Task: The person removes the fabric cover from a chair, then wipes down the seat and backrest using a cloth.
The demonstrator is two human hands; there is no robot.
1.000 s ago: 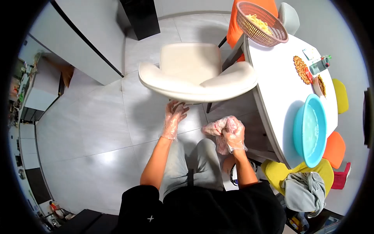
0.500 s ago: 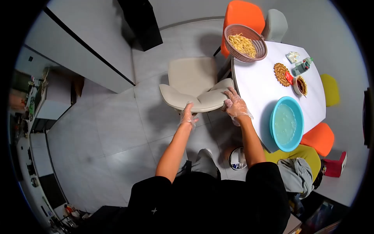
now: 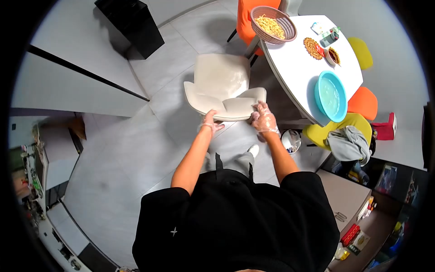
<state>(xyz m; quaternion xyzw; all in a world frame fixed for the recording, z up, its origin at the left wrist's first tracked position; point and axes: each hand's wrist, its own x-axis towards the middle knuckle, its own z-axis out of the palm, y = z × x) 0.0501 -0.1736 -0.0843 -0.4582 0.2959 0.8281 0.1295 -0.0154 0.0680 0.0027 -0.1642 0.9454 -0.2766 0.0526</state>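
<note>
A beige chair (image 3: 222, 77) stands in front of me on the tiled floor, its curved, padded edge towards me. My left hand (image 3: 211, 124), in a clear plastic glove, holds the near rim with the thumb on top and the fingers below. At the rim's right end, my right hand (image 3: 265, 120), gloved the same way, grips the corner; some of its fingers are hidden behind the chair. To the right of the chair is the white table (image 3: 290, 72), with a gap between them.
On the table are a basin of water (image 3: 331, 96), a brown colander of pale strips (image 3: 273, 26), a cup (image 3: 333, 56) and a bottle (image 3: 330, 39). Orange (image 3: 362, 103) and yellow chairs (image 3: 317, 135) surround it. A bin (image 3: 291, 140) stands below; a black box-shaped object (image 3: 131, 27) is far left.
The beige chair has come away from the table edge and nearer to me, with both hands still on it. My view has shifted and turned, showing more cabinet at lower right.
</note>
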